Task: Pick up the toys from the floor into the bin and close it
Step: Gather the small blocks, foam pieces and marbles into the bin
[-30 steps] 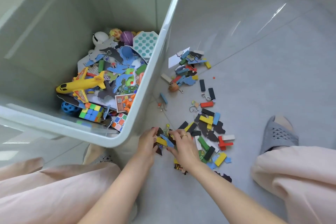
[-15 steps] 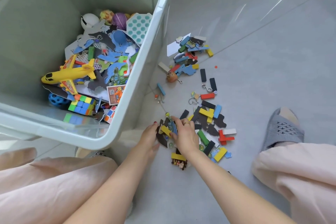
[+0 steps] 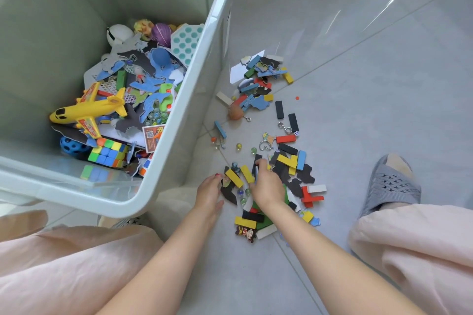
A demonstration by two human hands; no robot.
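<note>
Head view: yellow block [image 3: 234,178] diagonal, floor-flat.

The right hand [image 3: 267,186] has moved a bit to the right, and now two yellow blocks [image 3: 240,176] show on the floor. The left hand [image 3: 210,193] has pulled back nearer (fingers flat). Two marbles [image 3: 245,148] now lie loose farther off.

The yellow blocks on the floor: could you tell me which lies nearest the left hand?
The yellow block just beside the left hand fingertips; the other yellow ones lie further right.
</note>
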